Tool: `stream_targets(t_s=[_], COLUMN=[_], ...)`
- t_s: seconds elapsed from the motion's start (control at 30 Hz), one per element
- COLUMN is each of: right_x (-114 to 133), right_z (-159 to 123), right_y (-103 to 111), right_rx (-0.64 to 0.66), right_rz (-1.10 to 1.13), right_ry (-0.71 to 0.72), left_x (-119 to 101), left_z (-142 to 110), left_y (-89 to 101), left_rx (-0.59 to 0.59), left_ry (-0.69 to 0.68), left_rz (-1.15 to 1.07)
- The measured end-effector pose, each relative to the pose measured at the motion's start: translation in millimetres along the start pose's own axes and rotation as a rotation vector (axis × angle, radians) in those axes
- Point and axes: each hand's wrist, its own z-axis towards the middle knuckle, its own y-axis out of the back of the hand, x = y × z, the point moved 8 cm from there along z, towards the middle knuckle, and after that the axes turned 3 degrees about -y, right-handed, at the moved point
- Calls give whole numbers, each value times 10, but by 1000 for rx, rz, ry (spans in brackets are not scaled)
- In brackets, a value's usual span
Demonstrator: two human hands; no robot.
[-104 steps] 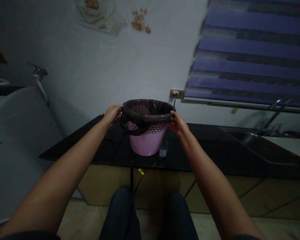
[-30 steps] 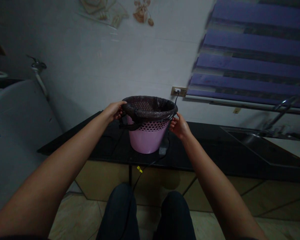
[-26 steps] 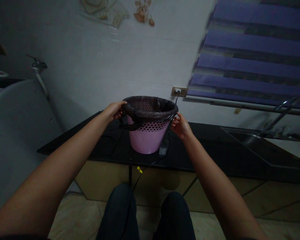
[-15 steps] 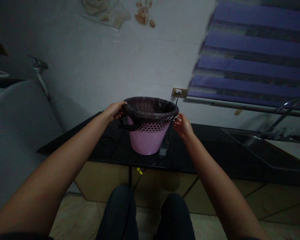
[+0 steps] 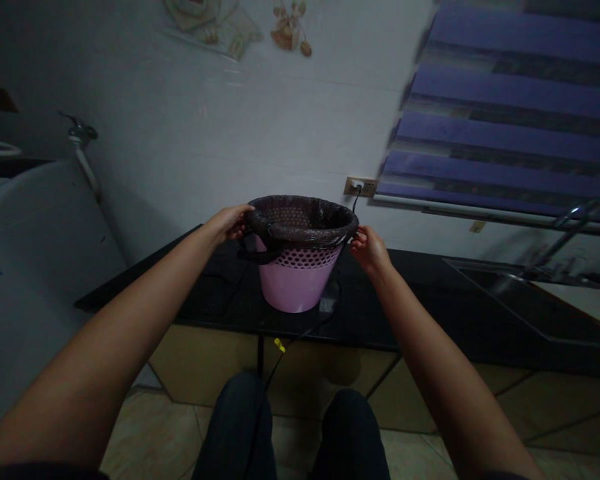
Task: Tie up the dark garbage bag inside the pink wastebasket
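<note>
A pink plastic trash can [image 5: 296,285] with a band of holes stands upright on the black countertop. A dark trash bag [image 5: 307,233] lines it and is folded over the rim, with a loose loop hanging at the left. At the left side of the rim, my left hand [image 5: 229,223] pinches the bag's edge, thumb on top and fingers curled below. On the opposite side my right hand [image 5: 369,248] has its fingers curled against the bag's edge at the rim. The inside bottom of the can is hidden.
A black cable with a yellow tag [image 5: 279,345] runs over the counter [image 5: 410,300] edge from a wall socket [image 5: 361,187]. At the right is a sink [image 5: 500,287] with a faucet [image 5: 567,237]. A white appliance [image 5: 45,267] stands left, near a wall tap [image 5: 83,131].
Almost nothing differs. Both hands stay at the rim, and the whole view has shifted very slightly.
</note>
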Motion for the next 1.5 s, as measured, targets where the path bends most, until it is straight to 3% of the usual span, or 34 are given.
stream_targets(t_s=[0.8, 1.5], right_x=[-3, -20], right_z=[199, 327], right_y=[97, 115], right_rx=[-35, -59], right_rz=[-3, 22], right_ry=[7, -9], left_x=[36, 80], left_z=[149, 352], left_y=[-28, -22], left_rx=[119, 149], left_ry=[64, 91], left_rz=[34, -10])
